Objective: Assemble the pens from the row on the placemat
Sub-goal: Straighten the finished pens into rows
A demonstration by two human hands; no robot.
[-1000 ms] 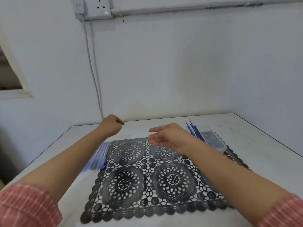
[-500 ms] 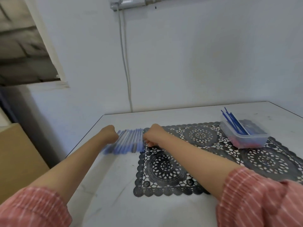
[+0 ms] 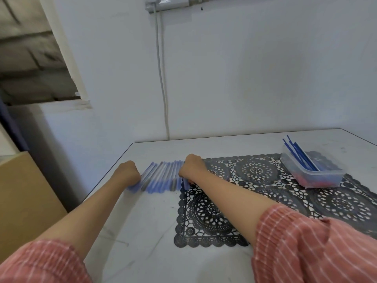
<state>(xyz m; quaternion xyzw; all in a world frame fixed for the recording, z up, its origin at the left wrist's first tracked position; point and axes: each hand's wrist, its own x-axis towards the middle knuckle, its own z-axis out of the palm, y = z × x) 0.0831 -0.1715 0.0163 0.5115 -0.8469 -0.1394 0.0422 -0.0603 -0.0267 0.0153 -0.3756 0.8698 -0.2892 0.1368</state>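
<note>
White desk (image 3: 142,231), scuffed with grey marks, set in a corner of plain white wall (image 3: 244,78). Black lace-pattern placemat (image 3: 206,217) flat on the desk, right of centre. Row of pens (image 3: 161,176) laid side by side on bare desk just beside the placemat's left edge, not on it; motion-blurred, so no count possible. Left hand (image 3: 127,172) knuckles-up against the row's left end, fingers curled under and hidden: cannot tell whether clamped on anything. Right hand (image 3: 192,167) at the row's right end, over the placemat's left edge, fingers curled down onto the rightmost pen (image 3: 185,183), its blue end poking out below the hand. Clear plastic container (image 3: 318,176) on the placemat's far right part, blue refills (image 3: 299,154) leaning out of it toward the wall, small blue and red bits inside, too blurred to identify. Both forearms bare, pink striped sleeves (image 3: 316,242) pushed up. White cable (image 3: 162,78) down the wall from trunking (image 3: 173,2) at the top to behind the desk. Rough opening (image 3: 30,58) in the wall at upper left, grey blocks behind. Tan box (image 3: 24,201) left of the desk.
</note>
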